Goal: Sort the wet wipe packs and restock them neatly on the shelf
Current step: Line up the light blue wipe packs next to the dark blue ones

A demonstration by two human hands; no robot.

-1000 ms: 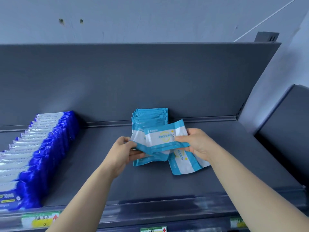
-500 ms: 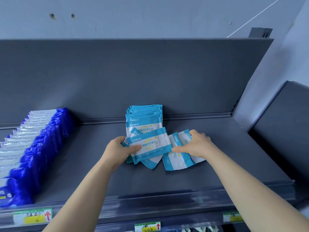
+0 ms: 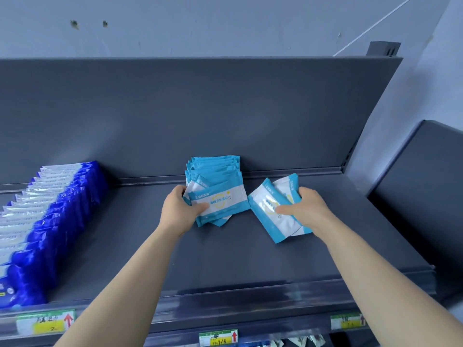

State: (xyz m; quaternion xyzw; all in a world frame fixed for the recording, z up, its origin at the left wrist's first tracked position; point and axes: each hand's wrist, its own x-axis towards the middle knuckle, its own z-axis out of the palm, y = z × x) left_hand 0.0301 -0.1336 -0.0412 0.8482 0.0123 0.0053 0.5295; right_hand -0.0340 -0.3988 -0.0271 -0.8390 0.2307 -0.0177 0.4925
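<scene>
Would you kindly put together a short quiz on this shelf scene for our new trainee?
1. True or false: the right hand holds nothing.
2. The row of dark blue packs stands on the shelf at the: A) left, B) middle, C) right.
3. Which hand grips the loose packs right in front of the upright teal stack?
Key: 1 false, it grips teal-and-white packs; 2 A; 3 the left hand.
</scene>
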